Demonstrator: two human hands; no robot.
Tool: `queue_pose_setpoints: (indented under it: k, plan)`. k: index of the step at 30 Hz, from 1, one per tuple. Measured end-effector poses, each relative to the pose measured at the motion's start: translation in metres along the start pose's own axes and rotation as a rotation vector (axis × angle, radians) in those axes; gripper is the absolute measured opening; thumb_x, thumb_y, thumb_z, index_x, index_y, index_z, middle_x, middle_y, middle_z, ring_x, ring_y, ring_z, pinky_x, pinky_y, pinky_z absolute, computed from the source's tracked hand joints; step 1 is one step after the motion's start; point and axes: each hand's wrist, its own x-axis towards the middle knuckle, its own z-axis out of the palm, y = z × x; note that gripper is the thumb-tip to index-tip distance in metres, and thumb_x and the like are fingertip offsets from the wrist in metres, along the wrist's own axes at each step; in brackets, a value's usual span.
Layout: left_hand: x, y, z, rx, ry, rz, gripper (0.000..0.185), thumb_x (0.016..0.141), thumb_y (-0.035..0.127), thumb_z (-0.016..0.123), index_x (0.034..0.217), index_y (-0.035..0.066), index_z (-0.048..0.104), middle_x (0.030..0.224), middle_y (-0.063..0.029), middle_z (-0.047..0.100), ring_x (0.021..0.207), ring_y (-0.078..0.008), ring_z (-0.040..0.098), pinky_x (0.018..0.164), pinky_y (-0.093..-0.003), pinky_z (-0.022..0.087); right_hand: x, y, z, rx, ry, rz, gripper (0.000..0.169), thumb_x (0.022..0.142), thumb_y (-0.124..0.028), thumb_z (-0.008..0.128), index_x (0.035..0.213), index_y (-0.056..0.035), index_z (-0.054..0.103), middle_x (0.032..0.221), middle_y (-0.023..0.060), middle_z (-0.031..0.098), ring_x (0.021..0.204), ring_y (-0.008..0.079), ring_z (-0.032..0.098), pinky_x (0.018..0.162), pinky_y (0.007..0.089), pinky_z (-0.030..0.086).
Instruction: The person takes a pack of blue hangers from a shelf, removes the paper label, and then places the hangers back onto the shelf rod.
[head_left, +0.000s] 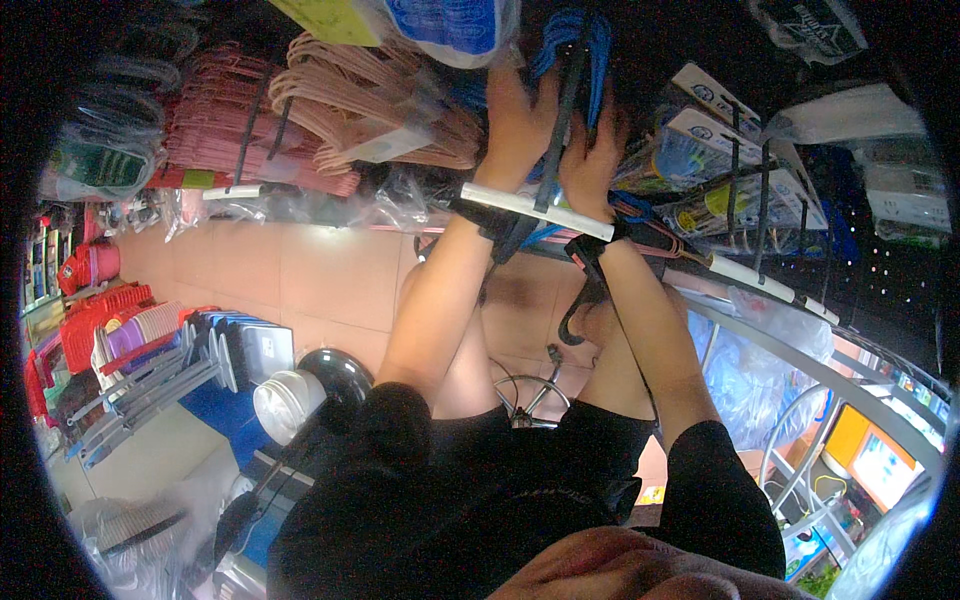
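Both my arms reach up to a store rack hung with hangers. My left hand (517, 124) is beside a bundle of blue clothes hangers (574, 37), on the left of a dark display hook (562, 127). My right hand (596, 154) is on the hook's other side, under the hanging ends of the blue bundle. Fingers of both are partly in shadow and blurred, so whether they grip the bundle cannot be told. A white label strip (536, 210) on the hook's front crosses above my wrists, which wear black straps.
Pink hangers (225, 112) and beige hangers (367, 97) hang at left; carded packs (705, 142) hang on hooks at right. White price strips (750, 277) jut out. Dustpans (262, 349), white buckets (285, 405) and a black basin (337, 375) stand lower left. A metal stool base (525, 397) is between my legs.
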Motion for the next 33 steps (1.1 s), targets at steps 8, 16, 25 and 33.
queue_pose_setpoints:
  k: [8, 16, 25, 33]
  plan:
    - [0.006, 0.013, -0.004, 0.006, 0.086, 0.052, 0.038, 0.086, 0.013, 0.068, 0.122, 0.002, 0.060, 0.115, -0.0203, 0.063, 0.106, -0.0379, 0.060, 0.093, -0.0422, 0.045, 0.012, -0.006, 0.018, 0.273, 0.045, 0.141, 0.052, 0.096, -0.013, 0.056, 0.145, -0.0014, 0.042, 0.129, 0.0220, 0.058, 0.117, 0.0308, 0.055, 0.102, 0.0398, 0.040]
    - [0.003, 0.020, -0.007, -0.044, -0.037, 0.036, 0.050, 0.085, 0.016, 0.069, 0.132, 0.004, 0.056, 0.127, -0.0234, 0.061, 0.116, -0.0399, 0.059, 0.097, -0.0421, 0.047, 0.023, 0.019, 0.026, 0.106, 0.071, 0.046, 0.053, 0.097, -0.015, 0.056, 0.146, -0.0013, 0.040, 0.115, 0.0200, 0.062, 0.103, 0.0295, 0.059, 0.090, 0.0404, 0.046]
    - [-0.006, 0.000, -0.013, 0.097, -0.071, 0.088, 0.053, 0.079, 0.017, 0.073, 0.129, 0.006, 0.059, 0.125, -0.0214, 0.062, 0.115, -0.0377, 0.060, 0.097, -0.0416, 0.048, 0.020, 0.029, 0.020, 0.187, -0.048, 0.109, 0.053, 0.100, -0.024, 0.055, 0.143, 0.0013, 0.038, 0.127, 0.0248, 0.054, 0.113, 0.0369, 0.054, 0.093, 0.0451, 0.045]
    - [-0.018, -0.006, -0.035, 0.074, -0.141, -0.011, 0.048, 0.079, 0.017, 0.073, 0.124, 0.006, 0.062, 0.122, -0.0201, 0.063, 0.114, -0.0366, 0.060, 0.096, -0.0408, 0.048, 0.004, 0.025, -0.002, 0.117, -0.381, 0.435, 0.046, 0.099, -0.030, 0.050, 0.138, -0.0039, 0.048, 0.136, 0.0229, 0.052, 0.123, 0.0416, 0.051, 0.104, 0.0458, 0.041]
